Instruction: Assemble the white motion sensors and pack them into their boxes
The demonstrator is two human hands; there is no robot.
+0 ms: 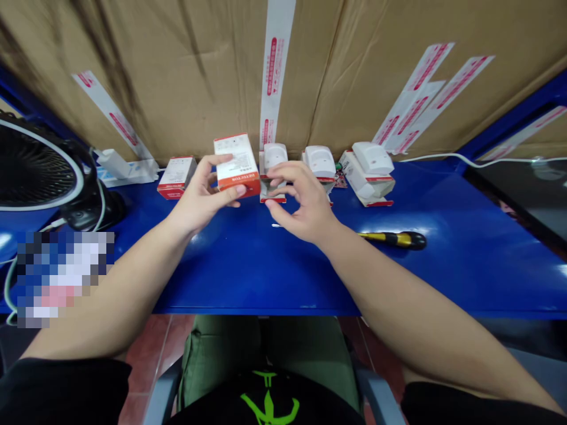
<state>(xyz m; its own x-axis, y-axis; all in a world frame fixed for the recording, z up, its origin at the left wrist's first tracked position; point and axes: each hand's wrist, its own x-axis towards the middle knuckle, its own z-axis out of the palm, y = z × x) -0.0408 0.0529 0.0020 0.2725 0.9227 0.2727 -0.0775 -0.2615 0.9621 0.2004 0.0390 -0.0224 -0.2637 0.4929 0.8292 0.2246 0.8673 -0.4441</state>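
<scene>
Via head camera: I'm holding a red-and-white box [237, 159] above the blue tabletop [248, 265] in the left hand [198, 198]; the right hand [308, 206] is hovering beside it, half-spread, apparently empty. I'm judging this mid-handling; next move likely calling for steady left grip.

Reaches forward with both forearms [390, 283], pinching with left thumb [228, 196] and left fingers [218, 159]; beside this left grip [201, 198], loosely curls the right grip [308, 203], right thumb [283, 216] below right fingers [290, 171].

Bright light, glare on blue tabletop [266, 277], streaky shadows across cardboard [212, 65], pixelated patch [66, 274]
</scene>
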